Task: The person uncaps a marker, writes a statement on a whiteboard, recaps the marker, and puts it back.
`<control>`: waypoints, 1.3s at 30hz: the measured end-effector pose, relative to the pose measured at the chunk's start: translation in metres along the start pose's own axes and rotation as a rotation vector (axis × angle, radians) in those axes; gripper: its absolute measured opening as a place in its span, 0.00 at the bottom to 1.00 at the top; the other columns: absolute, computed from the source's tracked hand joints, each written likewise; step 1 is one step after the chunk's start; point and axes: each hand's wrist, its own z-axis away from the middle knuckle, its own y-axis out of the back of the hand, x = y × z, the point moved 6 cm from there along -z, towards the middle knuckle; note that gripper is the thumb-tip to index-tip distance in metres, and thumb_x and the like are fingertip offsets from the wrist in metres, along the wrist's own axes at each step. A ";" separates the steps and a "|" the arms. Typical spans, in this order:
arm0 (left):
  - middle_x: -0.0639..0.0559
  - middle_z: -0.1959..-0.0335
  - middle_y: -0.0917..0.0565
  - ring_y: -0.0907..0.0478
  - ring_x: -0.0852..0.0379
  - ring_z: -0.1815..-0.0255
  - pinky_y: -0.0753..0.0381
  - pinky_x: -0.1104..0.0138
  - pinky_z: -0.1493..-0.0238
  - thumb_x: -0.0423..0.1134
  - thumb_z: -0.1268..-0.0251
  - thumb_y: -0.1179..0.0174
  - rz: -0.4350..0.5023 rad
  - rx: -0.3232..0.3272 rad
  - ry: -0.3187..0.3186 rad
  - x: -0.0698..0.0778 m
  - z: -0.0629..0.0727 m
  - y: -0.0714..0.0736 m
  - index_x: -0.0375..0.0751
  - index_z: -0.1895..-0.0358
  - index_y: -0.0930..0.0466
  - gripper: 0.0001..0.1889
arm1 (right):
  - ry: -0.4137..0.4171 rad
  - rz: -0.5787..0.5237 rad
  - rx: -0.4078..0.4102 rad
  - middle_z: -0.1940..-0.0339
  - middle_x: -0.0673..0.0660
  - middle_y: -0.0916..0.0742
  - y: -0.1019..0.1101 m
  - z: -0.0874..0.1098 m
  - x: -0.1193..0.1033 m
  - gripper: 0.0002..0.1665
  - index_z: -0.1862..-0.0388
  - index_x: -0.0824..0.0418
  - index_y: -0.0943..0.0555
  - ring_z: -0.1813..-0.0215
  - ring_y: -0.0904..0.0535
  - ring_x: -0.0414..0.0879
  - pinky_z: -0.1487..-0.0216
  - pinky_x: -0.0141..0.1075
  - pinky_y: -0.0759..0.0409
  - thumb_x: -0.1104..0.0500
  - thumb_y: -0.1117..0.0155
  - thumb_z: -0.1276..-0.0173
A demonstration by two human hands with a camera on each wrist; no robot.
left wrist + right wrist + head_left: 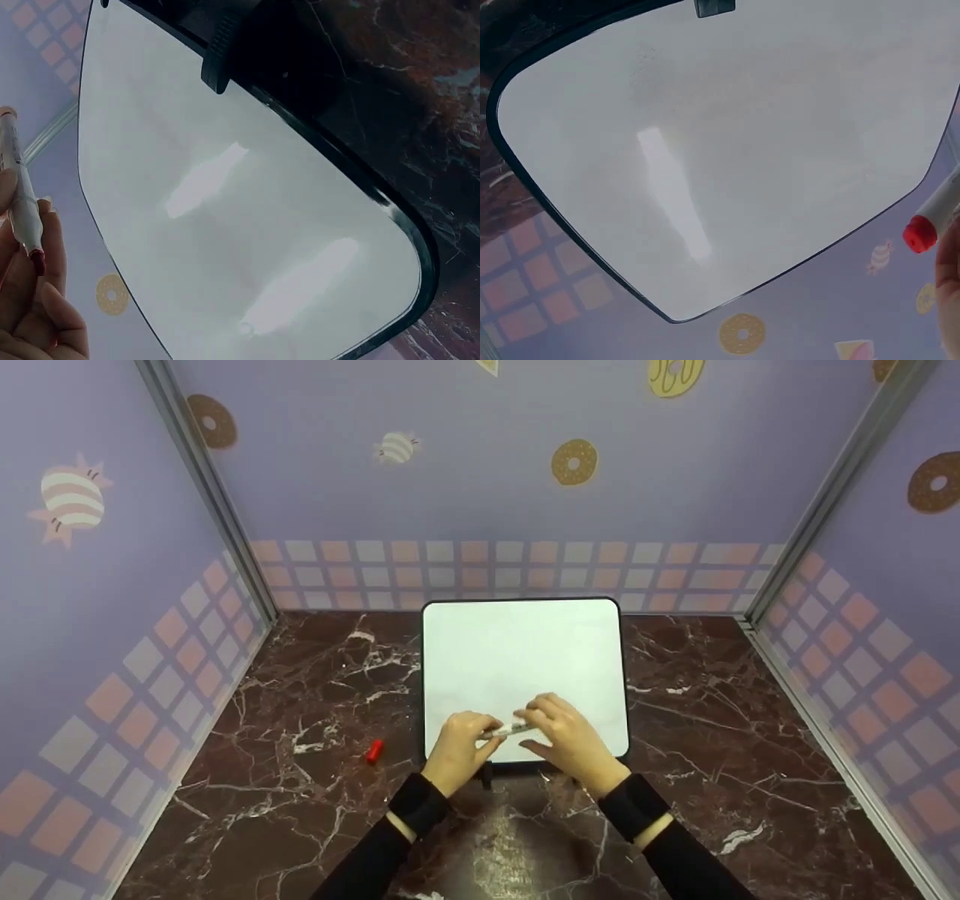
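A white marker (pixel 511 730) with a red end is held in front of the lower part of a whiteboard (pixel 517 660). My left hand (pixel 459 744) pinches its left end between thumb and fingers. The right hand (pixel 566 735) is at the other end, its fingers just over the barrel and its thumb spread away. In the left wrist view the marker (pixel 24 202) shows a bare dark red nib, with fingers around it. The right wrist view shows the marker's red rear end (pixel 920 234) sticking out beside a finger.
A red marker cap (pixel 374 751) lies on the dark marbled table (pixel 300 810), left of the whiteboard. The board has a black frame and a black foot (pixel 487 775) at its lower edge. Patterned lilac walls (pixel 480 502) enclose the table on three sides.
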 end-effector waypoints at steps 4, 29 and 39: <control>0.51 0.71 0.13 0.18 0.54 0.69 0.18 0.61 0.62 0.36 0.42 0.30 0.038 0.071 0.082 -0.012 -0.003 0.012 0.41 0.65 0.13 0.04 | -0.215 -0.090 0.168 0.54 0.57 0.18 0.014 0.005 0.021 0.27 0.50 0.63 0.18 0.47 0.23 0.51 0.42 0.44 0.20 0.62 0.19 0.50; 0.50 0.66 0.12 0.16 0.55 0.63 0.16 0.64 0.60 0.36 0.40 0.31 0.101 0.062 0.067 -0.008 -0.006 0.001 0.42 0.64 0.14 0.04 | -0.960 -1.277 0.262 0.68 0.51 0.14 -0.056 0.019 0.031 0.11 0.53 0.73 0.18 0.67 0.18 0.40 0.61 0.29 0.18 0.67 0.39 0.29; 0.38 0.41 0.18 0.23 0.41 0.38 0.26 0.50 0.32 0.40 0.35 0.36 0.152 0.130 0.257 -0.062 -0.014 0.039 0.34 0.41 0.20 0.21 | -0.863 -1.219 0.385 0.69 0.54 0.15 -0.052 -0.010 0.035 0.03 0.68 0.73 0.21 0.73 0.18 0.41 0.67 0.29 0.18 0.72 0.39 0.33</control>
